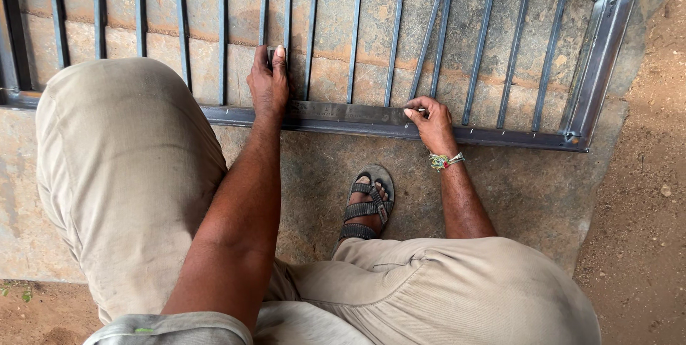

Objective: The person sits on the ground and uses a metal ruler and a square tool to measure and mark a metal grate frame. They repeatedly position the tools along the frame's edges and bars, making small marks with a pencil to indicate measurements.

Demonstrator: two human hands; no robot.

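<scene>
A dark steel grille (500, 37) with several upright bars lies flat on a concrete slab. Along its near rail (500, 136) rests a flat dark steel strip (350, 112). My left hand (269, 84) presses down on the strip's left end, with fingers and thumb stretched along an upright bar. At the strip's right end, my right hand (434, 125) pinches a small pale object (413, 111) whose tip touches the metal. What this object is, I cannot tell. A beaded band circles my right wrist (446, 161).
I am squatting, with my knees in beige trousers (121, 166) low in view and a sandalled foot (366, 205) on the concrete slab (514, 195). Bare earth (643, 230) borders the slab on the right. The grille's right corner (580, 143) is near the slab's edge.
</scene>
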